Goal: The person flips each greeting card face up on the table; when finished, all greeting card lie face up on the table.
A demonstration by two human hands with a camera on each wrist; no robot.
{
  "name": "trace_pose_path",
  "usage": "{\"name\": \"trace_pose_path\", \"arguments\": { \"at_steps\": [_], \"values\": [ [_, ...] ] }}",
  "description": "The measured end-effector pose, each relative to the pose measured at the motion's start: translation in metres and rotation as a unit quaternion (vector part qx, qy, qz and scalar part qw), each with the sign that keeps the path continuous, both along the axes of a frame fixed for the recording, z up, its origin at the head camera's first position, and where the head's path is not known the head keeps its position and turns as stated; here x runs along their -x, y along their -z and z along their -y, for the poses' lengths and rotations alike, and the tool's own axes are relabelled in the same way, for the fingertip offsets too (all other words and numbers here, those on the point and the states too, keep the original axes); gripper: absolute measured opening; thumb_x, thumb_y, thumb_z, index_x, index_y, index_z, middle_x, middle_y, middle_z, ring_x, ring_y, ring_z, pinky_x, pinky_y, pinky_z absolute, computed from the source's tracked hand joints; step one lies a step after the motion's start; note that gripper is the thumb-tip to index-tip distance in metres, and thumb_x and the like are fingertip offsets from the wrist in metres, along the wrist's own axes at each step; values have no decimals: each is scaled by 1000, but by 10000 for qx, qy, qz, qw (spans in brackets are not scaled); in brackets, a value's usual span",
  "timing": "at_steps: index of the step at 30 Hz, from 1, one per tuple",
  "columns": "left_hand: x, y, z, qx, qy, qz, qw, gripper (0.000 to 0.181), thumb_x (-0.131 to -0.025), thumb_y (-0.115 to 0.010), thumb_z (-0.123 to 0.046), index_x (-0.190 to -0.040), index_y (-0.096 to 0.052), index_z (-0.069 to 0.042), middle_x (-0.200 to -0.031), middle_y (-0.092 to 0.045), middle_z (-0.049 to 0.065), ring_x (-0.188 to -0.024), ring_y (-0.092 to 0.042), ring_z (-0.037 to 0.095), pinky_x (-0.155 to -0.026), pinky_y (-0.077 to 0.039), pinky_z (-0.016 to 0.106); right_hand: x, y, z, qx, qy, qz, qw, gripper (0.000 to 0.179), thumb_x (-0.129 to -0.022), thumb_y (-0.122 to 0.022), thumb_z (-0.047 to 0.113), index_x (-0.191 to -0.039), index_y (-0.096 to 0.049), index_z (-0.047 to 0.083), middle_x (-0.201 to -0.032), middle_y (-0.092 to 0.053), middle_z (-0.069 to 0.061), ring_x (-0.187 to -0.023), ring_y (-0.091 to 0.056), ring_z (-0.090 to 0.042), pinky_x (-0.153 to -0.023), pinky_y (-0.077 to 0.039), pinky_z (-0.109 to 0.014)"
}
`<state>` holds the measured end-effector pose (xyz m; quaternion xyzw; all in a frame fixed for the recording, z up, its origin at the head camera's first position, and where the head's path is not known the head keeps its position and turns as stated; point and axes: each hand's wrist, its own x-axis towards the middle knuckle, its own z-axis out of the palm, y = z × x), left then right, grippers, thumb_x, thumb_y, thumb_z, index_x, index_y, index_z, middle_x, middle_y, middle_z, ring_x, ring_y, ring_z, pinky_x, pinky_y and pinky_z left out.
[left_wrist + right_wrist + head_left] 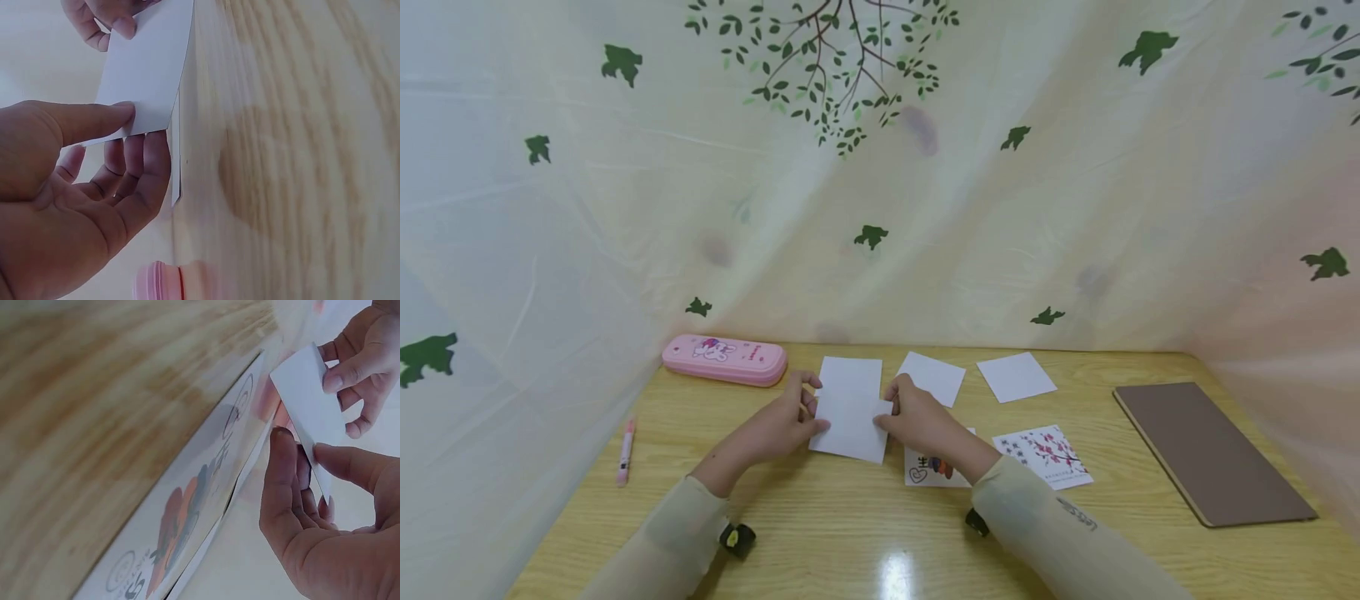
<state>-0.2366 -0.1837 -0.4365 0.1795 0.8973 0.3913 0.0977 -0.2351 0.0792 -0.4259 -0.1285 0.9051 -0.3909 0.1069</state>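
Both hands hold a white card [850,433] by its opposite side edges, raised over the table. My left hand [785,423] pinches its left edge, thumb on the face toward me and fingers behind. On the other side my right hand [917,417] pinches the right edge the same way. The card's blank face shows in the left wrist view, slightly bowed. Behind it in the head view another white card [852,371] lies on the table, partly covered. A card with a colourful cartoon print [178,531] lies below my right hand, partly hidden by the forearm.
Two blank white cards [1017,377] lie at the back, right of the hands. A blossom-print card [1045,457] is nearer, and a brown notebook [1210,454] lies far right. To the left are a pink pencil case [725,360] and a pink-and-white pen [626,452].
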Motion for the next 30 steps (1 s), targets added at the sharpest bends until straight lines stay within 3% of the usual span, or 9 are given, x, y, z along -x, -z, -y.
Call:
{"name": "trace_pose_path", "arguments": {
  "at_steps": [5,14,19,23,30],
  "values": [
    [-2,-2,-3,-187,-117,24,9998,52,-104,-69,-10,-141,-32,-5,-108,-54,10,-92,-58,18,-74,-50,24,-2,-2,-1,220,105,-63,9997,31,-100,-74,17,-119,-52,6,-93,-62,-9,-75,-59,-17,-66,-48,-28],
    [-6,-11,-10,-465,-705,167,9963,47,-104,-69,-10,-137,-37,-4,-107,-53,9,-93,-57,19,-71,-50,24,-8,-9,-1,613,251,-321,9973,26,-103,-70,19,-116,-49,8,-97,-64,-7,-76,-60,-15,-67,-51,-27],
    [-8,-14,-11,-337,-697,-349,9964,39,-103,-70,-10,-132,-45,-3,-110,-55,11,-97,-59,21,-74,-51,24,-11,-11,-3,580,168,-731,9955,25,-104,-69,19,-115,-48,9,-90,-59,-5,-71,-52,-15,-63,-45,-25],
    [-10,-16,-14,-356,-706,-747,9941,35,-103,-69,-8,-131,-51,-1,-114,-58,13,-102,-62,23,-84,-55,30,-13,-13,-4,640,175,-1064,9921,25,-104,-69,18,-114,-48,9,-93,-60,-4,-75,-54,-14,-64,-45,-24],
    [-13,-20,-18,-438,-843,-756,9926,28,-106,-66,-12,-131,-55,-7,-126,-65,12,-116,-68,27,-99,-63,45,-15,-16,-5,998,434,-1167,9872,25,-103,-72,16,-112,-50,10,-102,-68,-7,-95,-68,-18,-77,-57,-28]
  ]
}}
